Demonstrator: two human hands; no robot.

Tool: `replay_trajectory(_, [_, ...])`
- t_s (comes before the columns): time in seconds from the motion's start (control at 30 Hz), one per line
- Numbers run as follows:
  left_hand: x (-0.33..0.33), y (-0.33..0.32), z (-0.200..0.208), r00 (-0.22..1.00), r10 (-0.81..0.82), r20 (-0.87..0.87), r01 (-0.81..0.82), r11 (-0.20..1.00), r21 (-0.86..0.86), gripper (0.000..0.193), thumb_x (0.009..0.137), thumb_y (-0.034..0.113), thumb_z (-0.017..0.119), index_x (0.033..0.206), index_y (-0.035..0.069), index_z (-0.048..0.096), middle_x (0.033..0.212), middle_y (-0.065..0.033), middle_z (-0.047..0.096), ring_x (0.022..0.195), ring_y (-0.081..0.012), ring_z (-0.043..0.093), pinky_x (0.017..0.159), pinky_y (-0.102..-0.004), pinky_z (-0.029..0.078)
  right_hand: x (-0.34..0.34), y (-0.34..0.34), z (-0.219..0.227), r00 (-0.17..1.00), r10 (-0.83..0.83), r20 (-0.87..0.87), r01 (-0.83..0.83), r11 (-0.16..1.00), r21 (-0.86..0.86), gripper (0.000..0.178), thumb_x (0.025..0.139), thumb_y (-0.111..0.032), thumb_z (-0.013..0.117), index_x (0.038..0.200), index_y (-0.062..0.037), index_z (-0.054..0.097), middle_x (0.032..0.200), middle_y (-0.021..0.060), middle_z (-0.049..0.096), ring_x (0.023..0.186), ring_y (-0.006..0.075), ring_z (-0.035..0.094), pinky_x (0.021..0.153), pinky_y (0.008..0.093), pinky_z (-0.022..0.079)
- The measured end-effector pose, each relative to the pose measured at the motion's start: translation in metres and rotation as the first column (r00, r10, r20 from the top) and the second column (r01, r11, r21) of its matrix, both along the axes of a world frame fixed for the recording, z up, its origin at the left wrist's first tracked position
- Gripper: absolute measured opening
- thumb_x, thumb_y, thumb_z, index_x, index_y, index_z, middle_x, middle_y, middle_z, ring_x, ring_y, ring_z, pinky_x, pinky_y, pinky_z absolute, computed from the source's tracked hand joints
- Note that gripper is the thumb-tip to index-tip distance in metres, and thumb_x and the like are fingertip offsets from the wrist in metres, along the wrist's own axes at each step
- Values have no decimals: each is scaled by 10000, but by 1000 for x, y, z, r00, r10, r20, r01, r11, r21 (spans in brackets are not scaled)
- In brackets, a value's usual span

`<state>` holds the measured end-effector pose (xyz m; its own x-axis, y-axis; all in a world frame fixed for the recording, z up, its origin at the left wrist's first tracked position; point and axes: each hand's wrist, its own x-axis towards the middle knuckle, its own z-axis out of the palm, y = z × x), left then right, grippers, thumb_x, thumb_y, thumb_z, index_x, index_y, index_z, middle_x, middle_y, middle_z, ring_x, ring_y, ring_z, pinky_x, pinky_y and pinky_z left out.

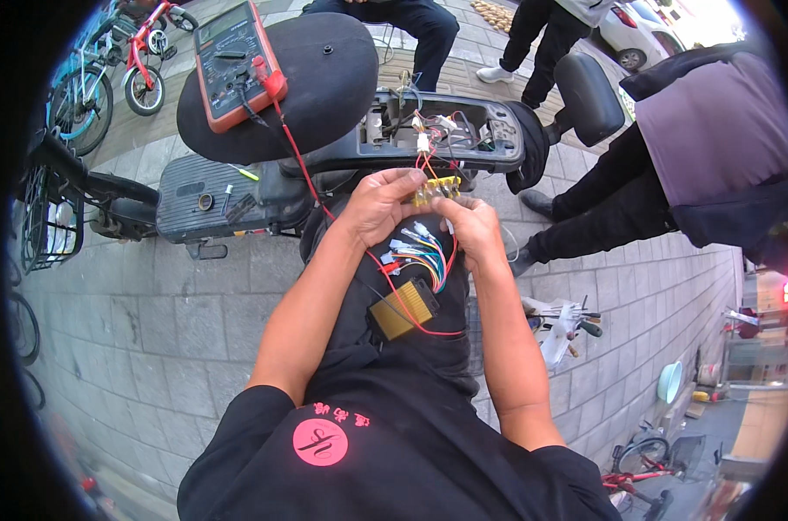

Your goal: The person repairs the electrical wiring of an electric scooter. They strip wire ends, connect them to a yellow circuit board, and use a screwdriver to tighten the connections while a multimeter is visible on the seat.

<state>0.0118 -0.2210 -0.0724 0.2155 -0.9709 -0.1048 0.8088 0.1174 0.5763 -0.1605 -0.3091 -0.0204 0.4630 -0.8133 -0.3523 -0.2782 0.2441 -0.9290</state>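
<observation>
Above my lap, a small yellow strip with a row of dark and metallic pieces [437,190] is held between both hands. My left hand [381,207] pinches its left end between thumb and fingers. At its lower right, my right hand [472,227] has its fingers closed on it. Just beyond, red and orange wires with white connectors [423,143] come down from the open scooter body [498,146]. A gold finned controller box [401,311] rests on my lap, its coloured wires [439,260] fanning out to white plugs. A red clip [389,268] lies at those plugs.
A red-framed multimeter [234,68] sits on the black scooter seat [337,74], its red lead running to my lap. Tape [205,201] and a yellow-green pen [248,174] lie on the footboard [181,187]. People stand at the right; tools [585,323] lie right of me.
</observation>
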Motion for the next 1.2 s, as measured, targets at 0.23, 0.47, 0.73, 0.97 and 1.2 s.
replay_trajectory(0.23, [2,1,1,1000,-11,17,11,1000,14,215,1074,183,747,1192,4,758,1172,-135,787,1097,-271,772,994,-488,648,-6,-3,21,987,87,-136,-77,994,72,318,920,-289,827,1012,10,776,784,33,700,580,87,569,476,277,374])
replay_trajectory(0.47, [1,0,3,1000,-12,3,12,1000,16,202,1066,187,758,1173,16,760,1168,-126,785,1105,-273,770,1001,-517,642,-7,-5,8,996,72,-42,-69,995,68,321,921,-307,836,987,-2,759,764,25,690,561,82,547,461,278,362])
replay_trajectory(0.73, [3,2,0,1000,-23,1,23,1000,9,218,1069,204,754,1199,29,766,1142,-94,792,1108,-264,767,1026,-539,625,-7,-5,8,994,106,-42,-104,994,45,311,925,-304,827,930,-6,738,750,30,690,545,86,538,461,282,366])
replay_trajectory(0.97, [3,-2,-4,999,-34,12,34,999,12,233,1071,212,749,1214,30,768,1193,-108,799,1124,-267,766,1051,-539,616,-8,-6,11,997,74,-4,-74,995,70,291,929,-279,816,983,-7,729,784,31,697,534,89,536,453,278,371])
replay_trajectory(1.2, [5,-4,-9,999,-9,44,7,999,42,222,1080,199,733,1228,38,773,1214,-108,801,1146,-241,751,1049,-469,587,-4,-4,8,996,62,68,-65,997,50,246,936,-233,806,1028,-20,725,796,26,701,543,85,544,453,277,372])
